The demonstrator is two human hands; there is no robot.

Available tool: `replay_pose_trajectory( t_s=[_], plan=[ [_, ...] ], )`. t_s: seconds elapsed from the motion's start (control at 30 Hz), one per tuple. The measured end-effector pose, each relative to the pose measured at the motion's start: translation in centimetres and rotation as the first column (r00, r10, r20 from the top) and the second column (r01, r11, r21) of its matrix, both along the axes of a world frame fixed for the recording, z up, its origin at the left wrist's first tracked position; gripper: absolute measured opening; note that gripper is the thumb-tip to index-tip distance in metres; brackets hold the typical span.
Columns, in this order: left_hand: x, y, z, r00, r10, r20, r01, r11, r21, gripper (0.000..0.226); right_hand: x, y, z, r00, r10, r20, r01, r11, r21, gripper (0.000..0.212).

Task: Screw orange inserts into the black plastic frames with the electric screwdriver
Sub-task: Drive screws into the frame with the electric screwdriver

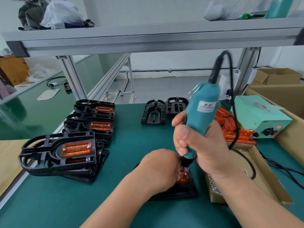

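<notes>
Spreading across the bench, the green mat (131,142) carries stacks of finished frames (57,153) at the left and bare frames (153,112) at the back. The right hand (197,148) wraps round the teal electric screwdriver (204,116), tip down over the black frame (185,190) at near centre, onto its orange insert (183,176). The left hand (161,168) lies over that frame, its fingers hidden, so its grip cannot be told.

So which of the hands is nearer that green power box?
Right. The right hand, gripping the screwdriver, is just left of the power box; the left hand is farther left, over the black frame.
</notes>
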State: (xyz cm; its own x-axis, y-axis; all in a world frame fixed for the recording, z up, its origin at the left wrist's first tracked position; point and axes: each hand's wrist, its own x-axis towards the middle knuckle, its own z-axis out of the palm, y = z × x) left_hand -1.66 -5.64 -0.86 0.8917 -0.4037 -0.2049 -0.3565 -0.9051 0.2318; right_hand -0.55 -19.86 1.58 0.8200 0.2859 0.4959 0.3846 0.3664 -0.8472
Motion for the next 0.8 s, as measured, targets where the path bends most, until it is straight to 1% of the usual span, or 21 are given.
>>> replay_pose_trajectory(
  t_s=[0.07,0.13,0.23,0.27,0.3,0.37,0.47,0.5,0.53,0.6,0.63,0.7,0.8],
  plan=[
    [0.0,0.0,-0.1,1.0,-0.001,0.017,0.001,1.0,0.004,0.011,-0.2,0.0,0.8,1.0,0.006,0.028,-0.009,0.994,0.108,0.034],
    [0.1,0.2,-0.2,1.0,-0.011,0.027,0.011,1.0,-0.001,0.01,-0.1,-0.3,0.9,1.0,-0.004,0.004,0.003,0.981,0.193,0.037],
    [0.4,0.5,-0.3,0.999,-0.027,0.04,0.029,0.999,-0.041,0.009,0.4,-1.1,-0.3,0.989,-0.07,-0.128,0.104,0.953,0.283,0.044],
    [0.4,0.6,-0.3,0.998,-0.042,0.043,0.044,0.998,-0.042,0.01,0.7,-1.4,-0.8,0.98,-0.093,-0.175,0.145,0.938,0.314,0.042],
    [0.4,0.7,-0.2,0.997,-0.058,0.044,0.06,0.997,-0.046,0.011,1.0,-1.7,-1.2,0.969,-0.112,-0.219,0.184,0.922,0.341,0.036],
    [0.5,1.1,-0.1,0.998,-0.064,0.023,0.066,0.992,-0.11,0.015,1.6,-2.3,-1.9,0.948,-0.138,-0.287,0.246,0.889,0.387,0.022],
    [1.0,2.3,0.5,0.998,-0.033,-0.05,0.017,0.957,-0.291,0.012,2.4,-3.0,-2.5,0.926,-0.141,-0.351,0.295,0.848,0.439,0.023],
    [1.2,2.8,0.6,0.996,-0.015,-0.084,-0.016,0.931,-0.364,0.013,2.6,-3.1,-2.6,0.919,-0.142,-0.367,0.309,0.838,0.45,0.023],
    [1.5,3.2,0.7,0.99,0.0,-0.138,-0.063,0.892,-0.447,0.02,2.6,-3.3,-2.7,0.913,-0.142,-0.383,0.321,0.83,0.457,0.024],
    [1.7,3.6,0.9,0.966,-0.006,-0.26,-0.161,0.769,-0.618,0.036,2.7,-3.3,-2.8,0.902,-0.146,-0.406,0.341,0.817,0.465,0.024],
    [1.8,3.7,1.0,0.955,-0.015,-0.296,-0.2,0.702,-0.683,0.04,2.7,-3.3,-2.8,0.898,-0.147,-0.415,0.35,0.811,0.469,0.024],
    [1.8,3.7,1.0,0.942,-0.029,-0.333,-0.253,0.59,-0.767,0.04,2.7,-3.1,-2.8,0.888,-0.149,-0.434,0.367,0.8,0.475,0.024],
    [2.0,3.9,0.9,0.937,-0.024,-0.348,-0.294,0.483,-0.825,0.035,2.7,-2.9,-2.8,0.876,-0.158,-0.456,0.389,0.792,0.471,0.023]
  ],
)
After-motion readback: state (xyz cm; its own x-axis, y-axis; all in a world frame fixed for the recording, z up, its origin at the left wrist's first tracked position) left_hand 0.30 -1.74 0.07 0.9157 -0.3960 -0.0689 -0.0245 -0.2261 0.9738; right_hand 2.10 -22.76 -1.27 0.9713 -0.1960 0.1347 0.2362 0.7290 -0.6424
